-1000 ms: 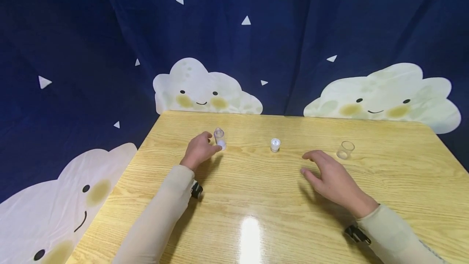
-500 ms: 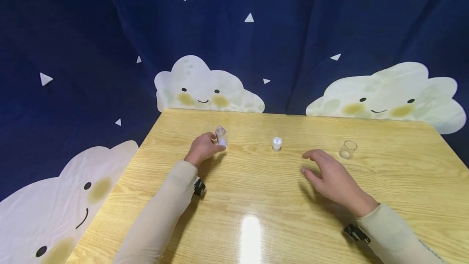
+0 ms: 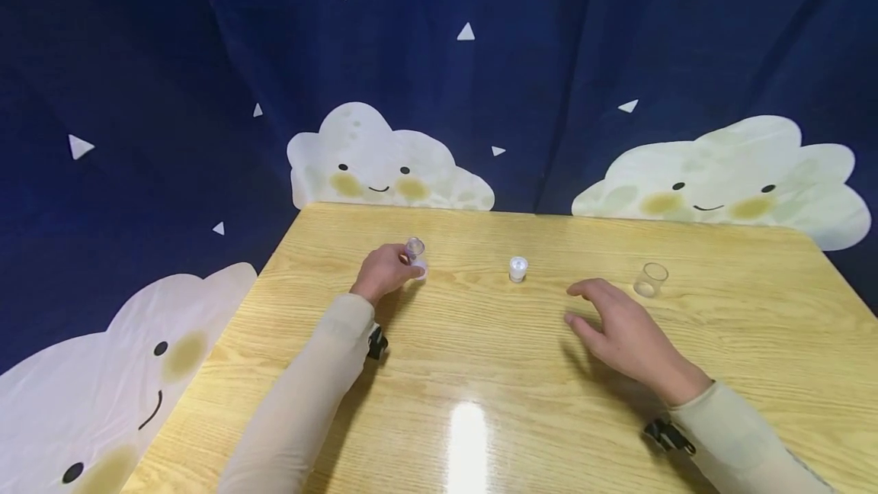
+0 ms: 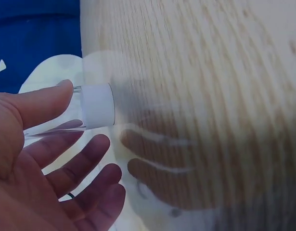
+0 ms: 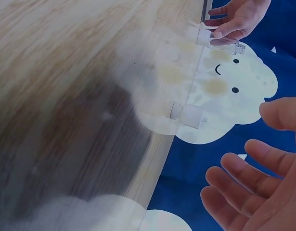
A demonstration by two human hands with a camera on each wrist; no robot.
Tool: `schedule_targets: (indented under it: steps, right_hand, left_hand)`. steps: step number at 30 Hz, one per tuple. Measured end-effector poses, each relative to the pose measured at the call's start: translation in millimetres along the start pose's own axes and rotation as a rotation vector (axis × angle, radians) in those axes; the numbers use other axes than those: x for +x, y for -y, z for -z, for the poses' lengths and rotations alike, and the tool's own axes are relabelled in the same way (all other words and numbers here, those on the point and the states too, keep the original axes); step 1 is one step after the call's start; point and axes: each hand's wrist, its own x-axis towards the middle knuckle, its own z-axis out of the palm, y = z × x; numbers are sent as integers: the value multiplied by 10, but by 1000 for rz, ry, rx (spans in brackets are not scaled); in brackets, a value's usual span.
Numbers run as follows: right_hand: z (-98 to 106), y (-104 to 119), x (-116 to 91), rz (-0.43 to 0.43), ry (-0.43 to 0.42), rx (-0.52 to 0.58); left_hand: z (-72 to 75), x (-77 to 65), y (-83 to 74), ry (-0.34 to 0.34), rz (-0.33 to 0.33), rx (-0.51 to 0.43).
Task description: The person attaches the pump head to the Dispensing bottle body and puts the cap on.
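At the left of the table, my left hand (image 3: 381, 273) pinches a small clear bottle (image 3: 414, 248) between thumb and fingers. The bottle is upright, with a white band (image 4: 98, 105) at its lower end and a narrow neck at its top. Whether its base touches the table I cannot tell. A small white cylindrical piece (image 3: 517, 268) with a clear lower rim stands mid-table. To its right is a clear, open-topped cylinder (image 3: 650, 280) like a cap. My right hand (image 3: 620, 334) hovers nearest to that cylinder, holding nothing, thumb and fingers apart.
The wooden table (image 3: 521, 372) is glossy and reflects a bright light near its front. A dark blue curtain (image 3: 411, 36) with clouds and white triangles hangs behind the table and at its left. Black straps (image 3: 668, 437) sit at both wrists.
My left hand has moved slightly right and closed its thumb and fingers onto the clear bottle. The right hand has stayed nearly still; the camera view has shifted a little.
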Motion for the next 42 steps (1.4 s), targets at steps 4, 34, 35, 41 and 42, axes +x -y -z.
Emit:
schedule_targets:
  steps: [4, 34, 35, 41, 42]
  right_hand:
    - [0, -1, -2, 6, -8, 0]
    - [0, 19, -9, -34, 22, 6]
    - [2, 21, -7, -40, 29, 8]
    - [2, 21, -8, -43, 34, 8]
    - [1, 21, -7, -41, 33, 8]
  left_hand:
    - [-5, 1, 10, -15, -18, 11]
    - [-68, -60, 44, -62, -56, 13]
    - [-63, -64, 47, -60, -51, 9]
    - [-52, -66, 75, -59, -37, -21]
    - [-51, -67, 77, -57, -35, -31]
